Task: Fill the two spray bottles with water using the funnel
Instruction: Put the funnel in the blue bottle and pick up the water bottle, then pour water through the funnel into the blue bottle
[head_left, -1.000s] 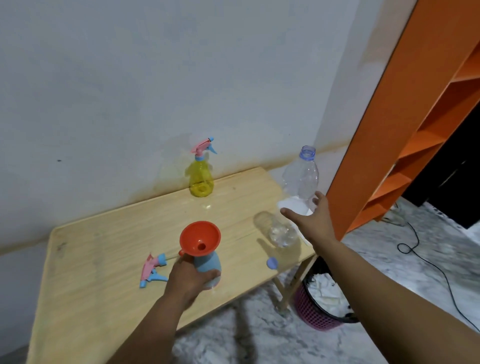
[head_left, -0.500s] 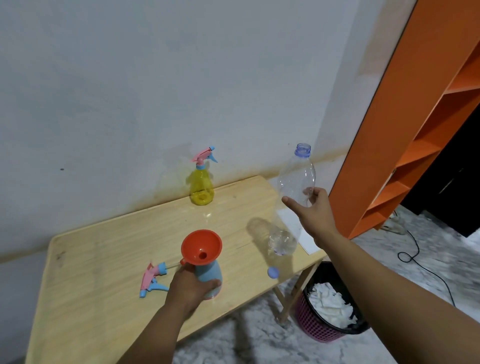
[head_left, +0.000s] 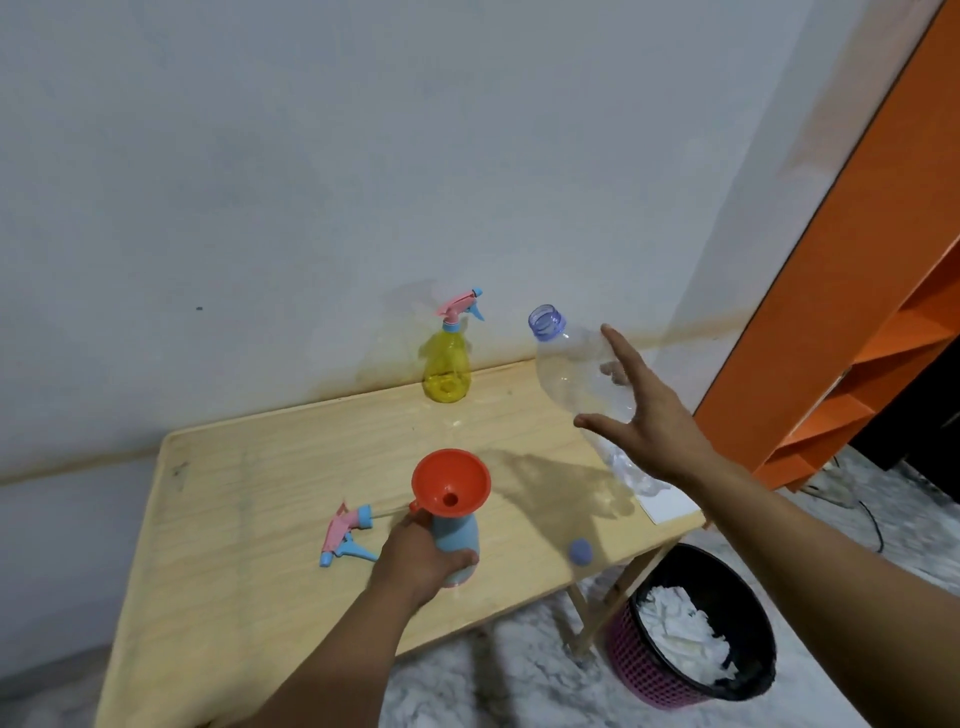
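A blue spray bottle (head_left: 458, 540) stands on the wooden table (head_left: 249, 519) with an orange funnel (head_left: 451, 483) in its neck. My left hand (head_left: 415, 558) grips this bottle's body. Its pink and blue spray head (head_left: 347, 535) lies on the table to the left. My right hand (head_left: 644, 415) holds a clear plastic water bottle (head_left: 576, 364) in the air, tilted, with its open purple neck pointing up and left; a little water sits in its lower end. A yellow spray bottle (head_left: 447, 366) with its sprayer fitted stands at the back by the wall.
A small blue cap (head_left: 580, 551) lies near the table's front right edge. A white sheet (head_left: 670, 501) sits at the right corner. Below it on the marble floor stands a pink and black bin (head_left: 691, 639) holding white paper. An orange shelf (head_left: 852, 322) rises at the right.
My right hand has lifted the clear bottle off the table and tilted it toward the left. My left hand stays on the blue bottle with the funnel.
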